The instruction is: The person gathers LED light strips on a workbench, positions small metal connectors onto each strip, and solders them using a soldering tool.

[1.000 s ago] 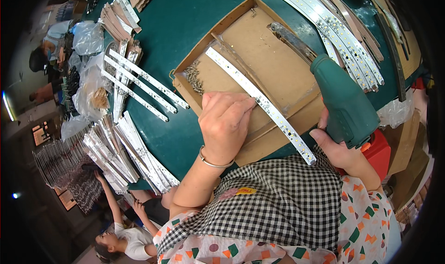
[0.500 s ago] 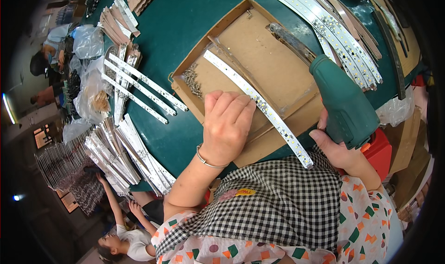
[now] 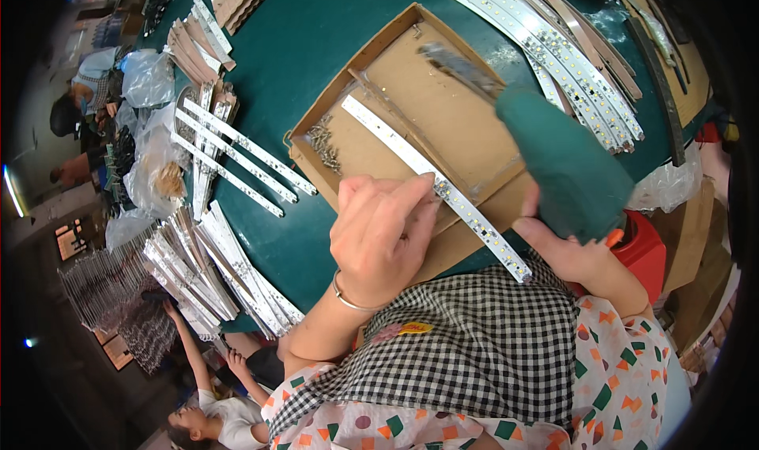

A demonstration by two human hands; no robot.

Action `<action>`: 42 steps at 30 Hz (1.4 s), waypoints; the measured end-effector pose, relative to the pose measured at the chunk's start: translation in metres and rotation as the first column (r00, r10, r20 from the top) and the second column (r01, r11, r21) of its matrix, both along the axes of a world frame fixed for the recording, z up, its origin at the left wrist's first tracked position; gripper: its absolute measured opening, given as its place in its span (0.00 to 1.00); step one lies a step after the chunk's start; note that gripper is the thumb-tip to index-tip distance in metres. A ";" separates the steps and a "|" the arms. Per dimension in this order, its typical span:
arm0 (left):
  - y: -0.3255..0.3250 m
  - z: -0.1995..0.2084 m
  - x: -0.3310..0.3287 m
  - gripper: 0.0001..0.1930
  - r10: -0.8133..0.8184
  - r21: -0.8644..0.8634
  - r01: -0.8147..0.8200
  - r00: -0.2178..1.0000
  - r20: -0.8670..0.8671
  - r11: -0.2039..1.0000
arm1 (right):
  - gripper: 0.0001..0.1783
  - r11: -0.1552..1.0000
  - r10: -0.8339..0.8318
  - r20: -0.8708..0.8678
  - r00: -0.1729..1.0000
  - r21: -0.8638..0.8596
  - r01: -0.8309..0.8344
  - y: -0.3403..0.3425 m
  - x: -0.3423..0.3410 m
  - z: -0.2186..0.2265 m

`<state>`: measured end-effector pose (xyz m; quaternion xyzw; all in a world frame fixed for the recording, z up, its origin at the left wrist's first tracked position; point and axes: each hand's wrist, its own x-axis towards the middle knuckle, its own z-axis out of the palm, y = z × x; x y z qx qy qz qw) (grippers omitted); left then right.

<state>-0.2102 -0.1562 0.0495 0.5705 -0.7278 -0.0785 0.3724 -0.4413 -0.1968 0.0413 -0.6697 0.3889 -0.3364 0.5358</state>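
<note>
White strip point(image 3: 464, 205) slants over the box point(image 3: 395, 55); left fingers point(image 3: 415, 190) pinch its edge mid-length, right hand point(image 3: 563, 251) grips the tool point(image 3: 565, 165). We judge the strip light, springy, fragile-faced: hold by edges.

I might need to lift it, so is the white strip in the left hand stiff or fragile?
The white strip is probably fairly stiff, running in one smooth line past the left hand. It looks light, being slim. Its exposed tiny parts may be fragile.
</note>
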 end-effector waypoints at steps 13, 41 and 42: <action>0.004 0.014 -0.012 0.16 -0.065 -0.031 0.059 0.968 -0.242 0.998 | 0.18 0.987 0.137 0.100 0.986 -0.095 -0.127 -0.009 0.036 0.001; 0.004 -0.012 0.010 0.05 0.274 0.369 -0.179 0.935 -0.224 0.912 | 0.18 0.953 0.212 -0.034 0.977 -0.213 -0.215 -0.026 0.013 0.000; 0.003 -0.015 0.010 0.05 0.262 0.343 -0.186 0.946 -0.192 0.921 | 0.08 0.975 0.178 0.007 0.984 -0.139 -0.175 -0.024 0.014 0.003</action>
